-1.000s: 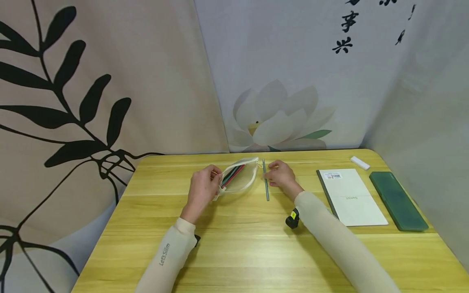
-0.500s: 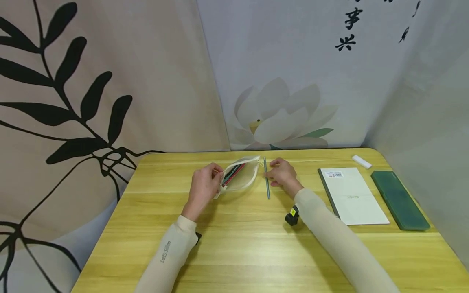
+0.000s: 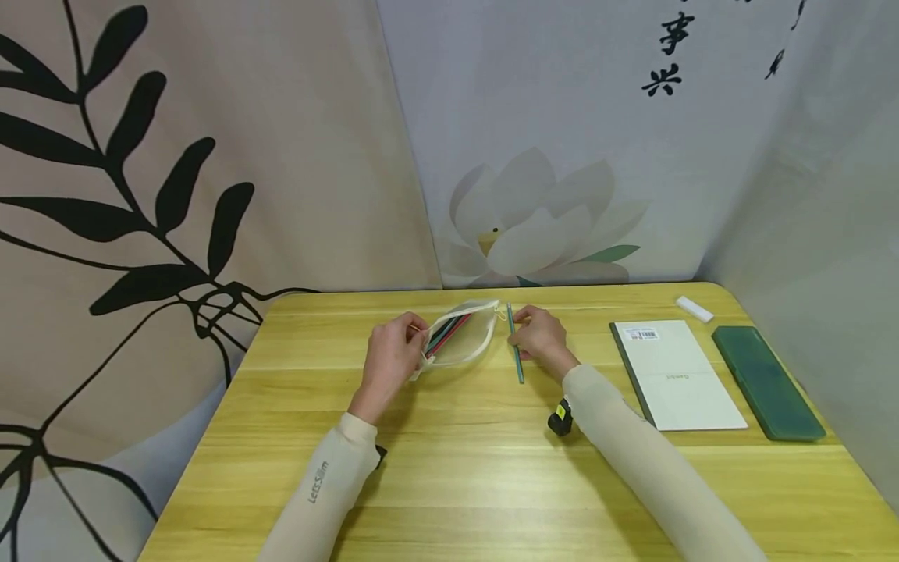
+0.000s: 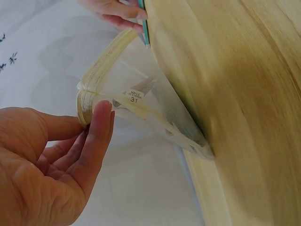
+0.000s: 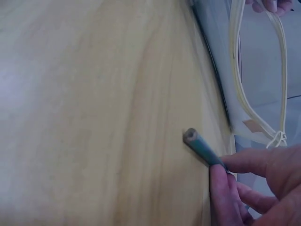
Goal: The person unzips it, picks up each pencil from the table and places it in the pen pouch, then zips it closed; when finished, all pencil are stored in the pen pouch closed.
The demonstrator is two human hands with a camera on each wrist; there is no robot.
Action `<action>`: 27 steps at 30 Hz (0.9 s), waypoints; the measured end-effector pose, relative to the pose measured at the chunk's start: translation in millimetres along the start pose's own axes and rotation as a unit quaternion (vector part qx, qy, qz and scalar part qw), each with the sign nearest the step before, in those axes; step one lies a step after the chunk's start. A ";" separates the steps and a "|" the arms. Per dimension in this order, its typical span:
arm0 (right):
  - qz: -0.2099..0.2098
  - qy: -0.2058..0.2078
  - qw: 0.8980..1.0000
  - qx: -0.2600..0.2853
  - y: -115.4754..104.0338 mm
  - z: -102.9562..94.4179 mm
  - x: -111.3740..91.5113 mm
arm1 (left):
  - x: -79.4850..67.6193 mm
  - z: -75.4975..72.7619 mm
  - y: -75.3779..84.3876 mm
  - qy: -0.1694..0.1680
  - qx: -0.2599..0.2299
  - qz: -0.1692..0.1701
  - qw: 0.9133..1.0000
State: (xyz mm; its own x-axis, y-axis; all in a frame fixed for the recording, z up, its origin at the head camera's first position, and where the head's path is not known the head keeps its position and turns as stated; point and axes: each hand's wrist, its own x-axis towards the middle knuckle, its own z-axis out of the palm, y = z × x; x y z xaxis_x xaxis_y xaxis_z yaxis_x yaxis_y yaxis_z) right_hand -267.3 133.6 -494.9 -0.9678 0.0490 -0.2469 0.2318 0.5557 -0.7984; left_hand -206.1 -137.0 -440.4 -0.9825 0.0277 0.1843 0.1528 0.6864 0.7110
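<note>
My left hand [image 3: 395,355] pinches the left end of a see-through zip pencil case [image 3: 479,334] by its cream zipper edge. The case's mouth gapes, and several dark and red slim items [image 3: 447,336] show inside it. In the left wrist view the thumb and fingertips meet on the zipper band, above a small printed label [image 4: 135,97]. Just right of the case, my right hand [image 3: 541,336] pinches a blue-green pencil [image 5: 202,148] between thumb and fingers. Its flat end points toward the right wrist camera. A cord loop [image 5: 278,137] hangs at the zipper's near end there.
On the wooden table [image 3: 449,484], to the right, lie a pale notebook [image 3: 677,378] with a dark spine and a dark green flat case [image 3: 768,382]. A white eraser-like block [image 3: 694,309] lies behind them. Printed curtains rise along the table's back edge.
The right hand's fingers have closed on the pencil, which has tilted slightly, its near end shifting right. The left hand keeps its hold on the pencil case. The head view has shifted a little.
</note>
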 end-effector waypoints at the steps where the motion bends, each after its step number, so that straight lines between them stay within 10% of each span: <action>1: 0.001 0.000 1.000 -0.001 0.4 0.0 -0.1 | -0.1 -0.1 0.5 -0.001 0.000 0.000 1.000; 27: 0.026 -0.033 0.997 0.067 3.8 -9.5 -7.4 | -1.3 -2.1 -2.5 0.006 -0.006 0.006 1.000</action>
State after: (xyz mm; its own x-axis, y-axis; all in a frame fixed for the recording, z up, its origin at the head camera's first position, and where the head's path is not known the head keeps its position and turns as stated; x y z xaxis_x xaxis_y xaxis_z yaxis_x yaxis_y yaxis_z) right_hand -260.3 143.3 -490.9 -0.9468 0.0168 -0.3215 0.2960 0.4380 -0.8488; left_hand -205.0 -140.2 -441.0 -0.9793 0.0265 0.2005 0.1650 0.6776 0.7167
